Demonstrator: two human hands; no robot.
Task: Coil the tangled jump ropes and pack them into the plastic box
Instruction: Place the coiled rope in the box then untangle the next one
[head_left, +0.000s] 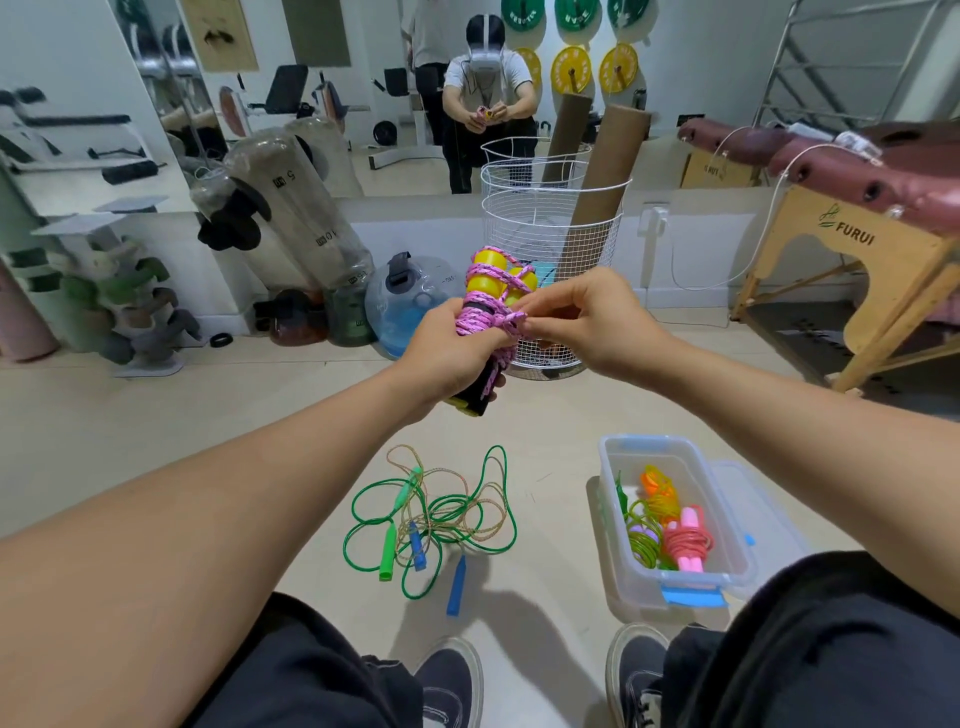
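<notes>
Centre frame: left hand (451, 358) grips the pink rope bundle (491, 306) wound round yellow-black handles; right hand (587, 322) pinches its loose end. Lower centre, green and beige ropes (436, 519) lie tangled on the floor; plastic box (675, 452), lower right, holds coiled ropes.

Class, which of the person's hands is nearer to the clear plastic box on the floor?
Right. The right hand is raised roughly over the plastic box, pinching the pink rope; the left hand grips that bundle further to the left.

Bright, even indoor light; wide-angle edge warp
</notes>
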